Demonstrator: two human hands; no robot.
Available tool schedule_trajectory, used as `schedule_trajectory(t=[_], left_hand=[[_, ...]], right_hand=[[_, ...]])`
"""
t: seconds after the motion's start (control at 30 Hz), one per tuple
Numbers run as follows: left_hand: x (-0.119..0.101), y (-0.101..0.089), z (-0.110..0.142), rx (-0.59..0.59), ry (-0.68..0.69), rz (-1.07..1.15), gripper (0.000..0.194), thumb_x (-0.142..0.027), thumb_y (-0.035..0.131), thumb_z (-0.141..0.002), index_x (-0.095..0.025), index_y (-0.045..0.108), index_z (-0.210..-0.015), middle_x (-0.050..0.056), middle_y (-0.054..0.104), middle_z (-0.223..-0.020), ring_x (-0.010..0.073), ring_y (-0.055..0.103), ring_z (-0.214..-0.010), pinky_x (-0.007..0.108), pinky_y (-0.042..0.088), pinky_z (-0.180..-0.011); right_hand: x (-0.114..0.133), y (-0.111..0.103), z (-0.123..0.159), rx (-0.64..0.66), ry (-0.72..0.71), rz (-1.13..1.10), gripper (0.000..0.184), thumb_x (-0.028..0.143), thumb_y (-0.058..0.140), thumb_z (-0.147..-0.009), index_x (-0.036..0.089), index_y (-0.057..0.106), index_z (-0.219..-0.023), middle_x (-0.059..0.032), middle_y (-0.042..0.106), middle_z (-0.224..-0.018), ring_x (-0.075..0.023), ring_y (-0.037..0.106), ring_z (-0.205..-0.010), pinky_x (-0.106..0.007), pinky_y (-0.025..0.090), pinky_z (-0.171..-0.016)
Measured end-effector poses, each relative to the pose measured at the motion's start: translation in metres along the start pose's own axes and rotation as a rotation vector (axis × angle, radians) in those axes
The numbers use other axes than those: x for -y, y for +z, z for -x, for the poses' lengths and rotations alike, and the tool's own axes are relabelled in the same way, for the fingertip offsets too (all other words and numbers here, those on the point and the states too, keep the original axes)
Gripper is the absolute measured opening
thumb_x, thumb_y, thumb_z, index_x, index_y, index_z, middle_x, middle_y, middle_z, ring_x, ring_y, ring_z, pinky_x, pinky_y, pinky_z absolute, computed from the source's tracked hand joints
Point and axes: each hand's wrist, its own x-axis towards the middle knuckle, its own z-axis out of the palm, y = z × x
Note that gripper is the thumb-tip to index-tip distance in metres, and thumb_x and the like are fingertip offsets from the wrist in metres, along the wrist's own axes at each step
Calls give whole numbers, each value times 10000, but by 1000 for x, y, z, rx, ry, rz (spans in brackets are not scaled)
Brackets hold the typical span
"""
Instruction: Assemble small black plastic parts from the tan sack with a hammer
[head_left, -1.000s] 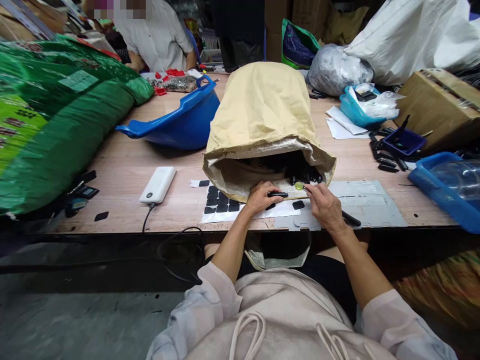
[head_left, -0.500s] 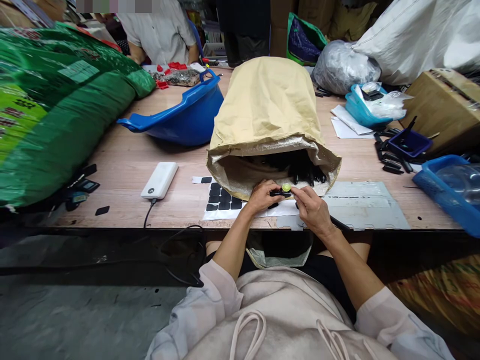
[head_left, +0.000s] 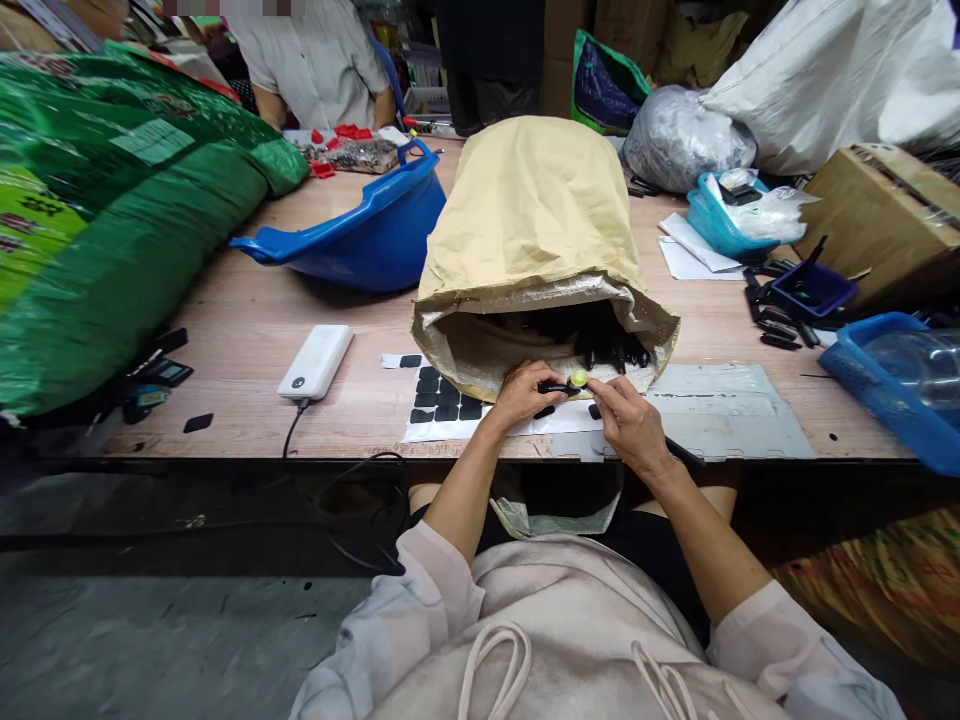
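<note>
I'm pinching blk piece point(head_left: 553, 388) in L hand point(head_left: 521, 394), prob. steadying it; R hand point(head_left: 630, 424) is pinching yellow-topped item point(head_left: 578, 379) alongside.

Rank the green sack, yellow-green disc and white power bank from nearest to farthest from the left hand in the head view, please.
1. Yellow-green disc, just right of the left hand
2. White power bank, to its left
3. Green sack, far left

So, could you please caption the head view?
By an open sack, left hand holds a black piece; right hand at a yellowish disc.
</note>
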Motion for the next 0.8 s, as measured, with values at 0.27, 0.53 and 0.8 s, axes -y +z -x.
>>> schedule_trajectory(t=[0.27,0.53,0.8], left_hand=[[-1,0,1,8,-5,-24,165,-263,816,-812,-223,809,-972,28,733,-961,218,626,-970,328,480,-896],[-2,-4,-1,22,20,-136,176,-286,778,-847,-227,791,-1012,42,720,-984,237,606,-974,359,478,-921],[-59,18,85,140,408,55,251,-416,654,-971,-194,759,-1026,81,758,-897,213,659,-820,355,501,-816]], right_hand=[[-23,-7,-6,-35,-3,43,360,262,458,-1049,280,698,-1317,-51,696,-1044,-176,659,-945,-256,489,-733],[-64,-1,-3,18,-204,159,275,273,513,-1038,230,751,-1168,-62,683,-943,-202,564,-874,-317,446,-816],[-60,0,-1,12,-182,150,277,284,503,-1045,227,743,-1173,-60,682,-957,-209,556,-880,-336,451,-832]])
